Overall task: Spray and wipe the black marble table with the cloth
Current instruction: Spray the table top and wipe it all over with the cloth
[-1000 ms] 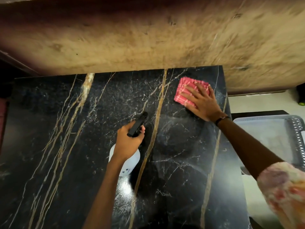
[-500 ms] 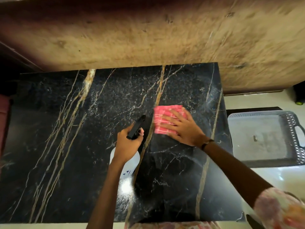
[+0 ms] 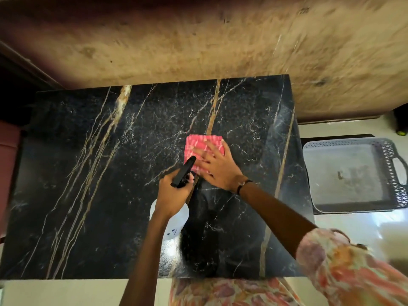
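The black marble table (image 3: 88,173) with gold and white veins fills the middle of the view. My right hand (image 3: 217,167) lies flat on a folded pink cloth (image 3: 204,143), pressing it onto the tabletop near the centre. Just left of it, my left hand (image 3: 174,192) grips the black trigger head of a white spray bottle (image 3: 176,224) held over the table. The bottle's nozzle overlaps the cloth's lower left corner. Most of the bottle is hidden under my hand and forearm.
A brownish wall (image 3: 198,40) runs along the table's far edge. To the right, below the table's edge, sits a grey plastic tray (image 3: 351,173) with perforated rim and handle. Pale floor shows at the front and right.
My right hand has slid the pink cloth from the far right corner of the table toward the centre, close beside the spray bottle. My left hand has held the bottle nearly still.
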Motion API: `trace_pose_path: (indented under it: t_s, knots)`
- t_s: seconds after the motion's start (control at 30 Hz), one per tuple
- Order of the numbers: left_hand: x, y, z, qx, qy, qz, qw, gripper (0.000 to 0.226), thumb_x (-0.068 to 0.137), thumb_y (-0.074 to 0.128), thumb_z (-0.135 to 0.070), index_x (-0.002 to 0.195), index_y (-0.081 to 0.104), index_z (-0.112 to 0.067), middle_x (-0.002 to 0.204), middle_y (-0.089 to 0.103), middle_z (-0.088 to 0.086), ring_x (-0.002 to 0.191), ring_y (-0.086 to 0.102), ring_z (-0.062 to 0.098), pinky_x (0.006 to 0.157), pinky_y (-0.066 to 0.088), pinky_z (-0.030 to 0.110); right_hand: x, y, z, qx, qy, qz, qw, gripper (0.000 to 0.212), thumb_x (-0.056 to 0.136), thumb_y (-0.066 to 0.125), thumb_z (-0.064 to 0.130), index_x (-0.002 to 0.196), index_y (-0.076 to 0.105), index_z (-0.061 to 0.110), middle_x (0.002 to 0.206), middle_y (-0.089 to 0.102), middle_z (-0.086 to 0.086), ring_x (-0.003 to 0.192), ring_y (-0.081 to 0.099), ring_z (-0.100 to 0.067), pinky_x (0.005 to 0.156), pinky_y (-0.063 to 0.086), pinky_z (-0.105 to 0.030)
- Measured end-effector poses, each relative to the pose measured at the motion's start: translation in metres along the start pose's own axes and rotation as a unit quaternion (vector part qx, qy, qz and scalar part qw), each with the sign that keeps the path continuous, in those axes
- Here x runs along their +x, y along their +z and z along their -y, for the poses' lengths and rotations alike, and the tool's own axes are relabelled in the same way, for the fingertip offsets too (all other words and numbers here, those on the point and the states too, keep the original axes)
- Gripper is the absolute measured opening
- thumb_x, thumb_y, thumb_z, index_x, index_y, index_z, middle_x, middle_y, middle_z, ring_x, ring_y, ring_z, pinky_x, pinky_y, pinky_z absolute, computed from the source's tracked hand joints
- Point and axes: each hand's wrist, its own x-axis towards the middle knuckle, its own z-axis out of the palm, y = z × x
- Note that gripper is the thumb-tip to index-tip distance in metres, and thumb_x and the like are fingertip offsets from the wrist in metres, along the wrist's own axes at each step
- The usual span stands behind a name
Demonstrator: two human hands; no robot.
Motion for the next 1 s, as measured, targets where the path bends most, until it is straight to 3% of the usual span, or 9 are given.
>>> trace_pose_path:
  t_s: [0.07,0.13,0.3,0.43,0.57,0.67,0.73,0.9,1.0]
  knots:
    - [-0.004,0.0,0.004,0.004,-0.001,-0.001,1.0,0.014,0.082,0.06,0.0,0.075,0.066,-0.01,0.078,0.065,0.022,0.078,0.06,0.038,0.075,0.05,0.043,-0.035,0.008,-0.006,-0.007,-0.04,-0.007,0.999,0.049,0.098,0.024,0.054,0.144,0.031,0.04,0.155,0.03,0.005,0.146,0.018,-0.032,0.111,0.012,-0.068]
    - [-0.01,0.001,0.006,0.004,-0.008,-0.006,1.0,0.016,0.082,0.06,0.001,0.074,0.066,-0.011,0.079,0.066,0.02,0.076,0.061,0.032,0.076,0.05,0.04,-0.069,0.014,-0.033,-0.01,-0.052,-0.025,0.998,0.049,0.098,0.022,0.057,0.145,0.026,0.043,0.155,0.028,0.005,0.146,0.017,-0.03,0.113,0.009,-0.066]
    - [-0.022,0.001,0.012,-0.001,-0.011,-0.015,1.0,0.016,0.082,0.06,0.001,0.076,0.067,-0.011,0.077,0.066,0.016,0.068,0.059,0.013,0.069,0.047,0.024,-0.077,-0.001,-0.085,0.005,0.08,-0.01,0.997,0.053,0.097,0.013,0.059,0.144,0.026,0.039,0.152,0.036,0.0,0.144,0.022,-0.032,0.11,0.014,-0.068]
    - [-0.033,0.003,0.018,0.003,-0.002,-0.027,1.0,0.018,0.082,0.06,0.003,0.076,0.067,-0.013,0.076,0.067,0.006,0.067,0.06,0.0,0.066,0.046,0.006,-0.026,-0.01,-0.048,0.012,0.142,-0.013,0.99,0.053,0.096,0.016,0.056,0.147,0.023,0.041,0.159,0.018,0.004,0.147,0.005,-0.034,0.11,-0.001,-0.07]
    - [-0.045,0.005,0.024,0.01,-0.011,-0.039,0.999,0.009,0.083,0.06,-0.001,0.079,0.067,-0.006,0.073,0.064,0.016,0.062,0.054,0.018,0.061,0.045,0.026,-0.026,0.001,0.017,-0.012,0.006,0.013,1.0,0.051,0.099,0.02,0.051,0.148,0.021,0.038,0.159,0.017,0.001,0.146,0.003,-0.036,0.108,-0.002,-0.072]
    - [-0.055,0.008,0.029,0.002,-0.021,-0.042,0.999,0.006,0.082,0.062,-0.004,0.079,0.067,-0.006,0.065,0.059,0.013,0.053,0.045,0.017,0.054,0.039,0.028,-0.073,0.02,0.038,-0.016,-0.082,0.014,0.996,0.048,0.098,0.027,0.052,0.145,0.031,0.039,0.155,0.03,0.002,0.146,0.014,-0.036,0.109,0.011,-0.071]
    - [-0.062,0.01,0.032,-0.012,-0.021,-0.047,0.999,0.007,0.083,0.062,-0.004,0.08,0.068,-0.008,0.072,0.063,0.017,0.055,0.048,0.015,0.054,0.04,0.025,-0.111,0.03,0.021,-0.021,-0.108,0.002,0.994,0.047,0.098,0.03,0.053,0.143,0.031,0.042,0.154,0.032,0.004,0.146,0.016,-0.033,0.11,0.015,-0.069]
    - [-0.077,0.013,0.038,-0.024,-0.027,-0.039,0.999,0.017,0.083,0.061,-0.001,0.076,0.067,-0.016,0.072,0.064,0.007,0.053,0.052,0.007,0.055,0.039,0.021,-0.14,0.016,-0.047,0.001,0.006,-0.01,1.0,0.049,0.098,0.012,0.057,0.144,0.019,0.041,0.151,0.037,0.0,0.143,0.022,-0.034,0.106,0.019,-0.072]
    - [-0.084,0.014,0.042,-0.019,-0.028,-0.031,0.999,0.015,0.083,0.06,0.0,0.078,0.067,-0.012,0.068,0.061,0.004,0.048,0.052,0.003,0.055,0.039,0.021,-0.11,0.007,-0.036,0.003,0.08,0.009,0.997,0.051,0.097,0.017,0.055,0.145,0.024,0.04,0.154,0.034,0.001,0.144,0.019,-0.036,0.107,0.013,-0.073]
